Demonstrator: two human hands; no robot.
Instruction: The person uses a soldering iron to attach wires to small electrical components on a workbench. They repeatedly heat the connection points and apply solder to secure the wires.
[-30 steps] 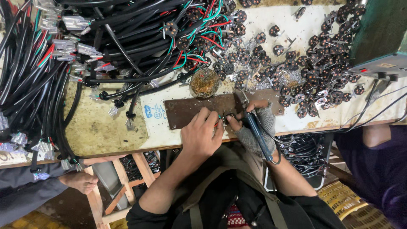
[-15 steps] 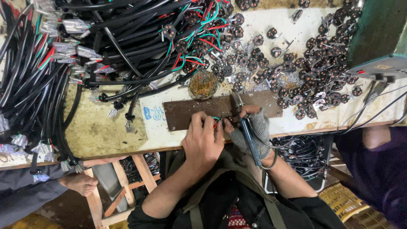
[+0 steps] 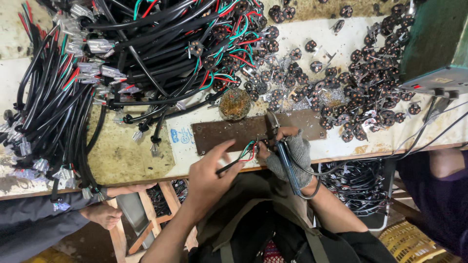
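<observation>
Cluttered bench (image 3: 122, 156) is carrying a brown metal plate (image 3: 229, 134) at its near edge. Left hand (image 3: 209, 178) fingers are pinching a black cable (image 3: 234, 164), its red, green and white wires fanning out beside the plate. Gloved right hand (image 3: 290, 153) fingers are gripping a blue-handled soldering iron (image 3: 282, 156).

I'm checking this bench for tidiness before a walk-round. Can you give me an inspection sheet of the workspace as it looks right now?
Surface: worn, stained pale bench top, with a brown plate near its front edge.
Job's things: short lead with red, green and black wires; blue-handled soldering iron.
Clutter: heap of small black plug inserts; round brown tin.
Grippers: left hand bare, pinching the lead; right hand in a grey fingerless glove, holding the iron.
Cables: big bundles of black cables at left and top.
Surroundings: another person's hand at the lower left; green box at right.
</observation>
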